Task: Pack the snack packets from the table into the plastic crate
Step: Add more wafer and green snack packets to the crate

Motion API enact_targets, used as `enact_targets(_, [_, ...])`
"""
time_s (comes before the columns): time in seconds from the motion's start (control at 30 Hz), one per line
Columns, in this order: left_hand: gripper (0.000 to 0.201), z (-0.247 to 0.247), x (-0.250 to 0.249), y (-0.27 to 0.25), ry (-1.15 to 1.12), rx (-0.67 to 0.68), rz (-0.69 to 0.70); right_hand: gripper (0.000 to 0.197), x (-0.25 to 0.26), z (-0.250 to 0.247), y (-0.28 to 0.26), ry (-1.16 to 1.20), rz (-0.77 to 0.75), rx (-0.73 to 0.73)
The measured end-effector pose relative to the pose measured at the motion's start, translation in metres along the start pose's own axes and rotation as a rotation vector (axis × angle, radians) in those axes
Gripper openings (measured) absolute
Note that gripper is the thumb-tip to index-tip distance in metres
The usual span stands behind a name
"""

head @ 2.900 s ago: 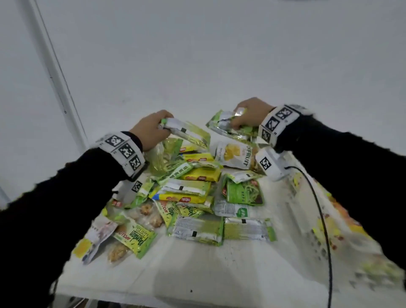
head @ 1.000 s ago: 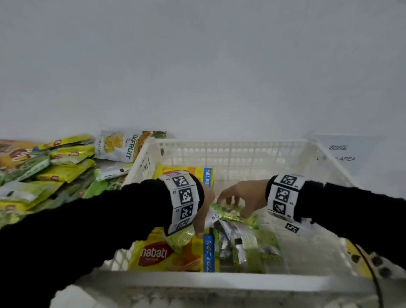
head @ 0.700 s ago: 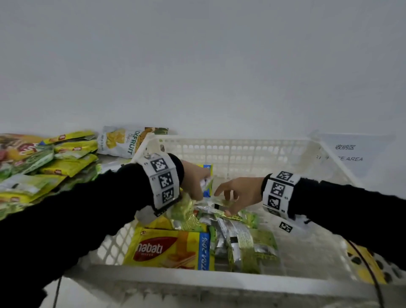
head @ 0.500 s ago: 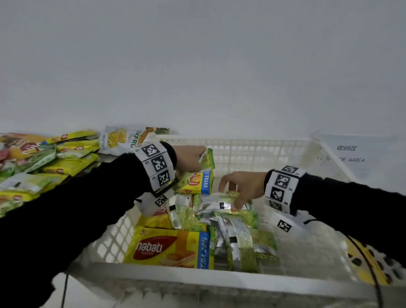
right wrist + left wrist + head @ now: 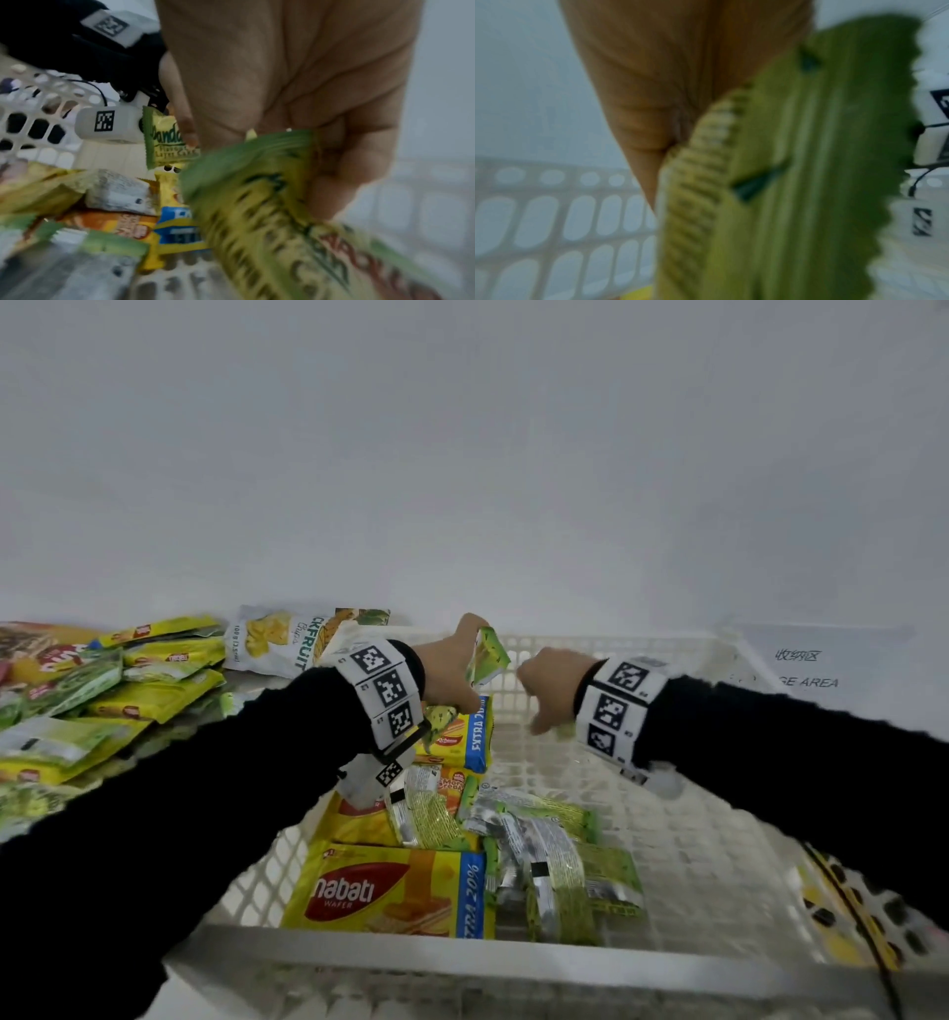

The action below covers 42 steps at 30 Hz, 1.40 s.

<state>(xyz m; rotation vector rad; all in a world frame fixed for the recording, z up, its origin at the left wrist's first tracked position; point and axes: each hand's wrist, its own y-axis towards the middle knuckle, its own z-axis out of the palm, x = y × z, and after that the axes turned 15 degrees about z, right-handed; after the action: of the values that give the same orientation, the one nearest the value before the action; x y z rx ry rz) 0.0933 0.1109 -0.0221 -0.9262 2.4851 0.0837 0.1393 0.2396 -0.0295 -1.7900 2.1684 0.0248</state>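
The white plastic crate (image 5: 513, 963) stands in front of me, with yellow Nabati wafer packets (image 5: 395, 891) and several green and silver packets (image 5: 560, 860) lying in it. My left hand (image 5: 454, 675) hovers over the crate's far left and grips a green packet (image 5: 488, 657), which shows blurred against the palm (image 5: 795, 162) in the left wrist view. My right hand (image 5: 549, 690), just right of it, grips another green packet (image 5: 270, 213), of which only a corner (image 5: 565, 730) shows in the head view. Both packets are held above the crate's contents.
A pile of green and yellow snack packets (image 5: 128, 690) lies on the table left of the crate, with a jackfruit chips bag (image 5: 287, 642) at its back. A white paper sign (image 5: 801, 665) sits at the far right. The crate's right half (image 5: 693, 855) has bare floor.
Both hands carried packets from the table pile into the crate. In the last half second both rose toward the crate's far wall, the right hand lifting a green packet off the heap.
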Motion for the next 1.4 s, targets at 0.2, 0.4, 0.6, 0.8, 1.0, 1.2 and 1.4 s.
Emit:
enact_targets(0.2, [0.071,-0.005,0.011,0.002,-0.031,-0.123,-0.008,0.041,-0.022,0.007,0.011,0.354,0.005,0.048])
enact_targets(0.4, [0.062,-0.009,0.018,0.005,-0.112,-0.224,0.057,0.061,-0.037,0.049,0.005,0.049,-0.212,0.226])
enact_targets(0.6, [0.055,-0.008,0.015,0.003,-0.044,-0.181,0.072,0.063,-0.041,0.073,0.007,-0.052,-0.087,0.183])
enact_targets(0.8, [0.057,-0.007,0.003,-0.001,0.073,-0.054,0.083,0.061,-0.033,0.074,0.004,-0.104,-0.165,0.175])
enact_targets(1.0, [0.052,-0.005,-0.004,-0.002,-0.004,-0.006,0.091,0.061,-0.014,0.087,0.009,-0.196,-0.167,0.151])
enact_targets(1.2, [0.047,-0.004,-0.006,-0.001,-0.018,-0.026,0.059,0.052,-0.021,0.06,-0.009,0.053,-0.204,0.093])
enact_targets(1.4, [0.04,-0.004,-0.005,0.011,0.215,-0.003,0.095,0.031,-0.009,0.059,-0.029,0.04,-0.277,0.326])
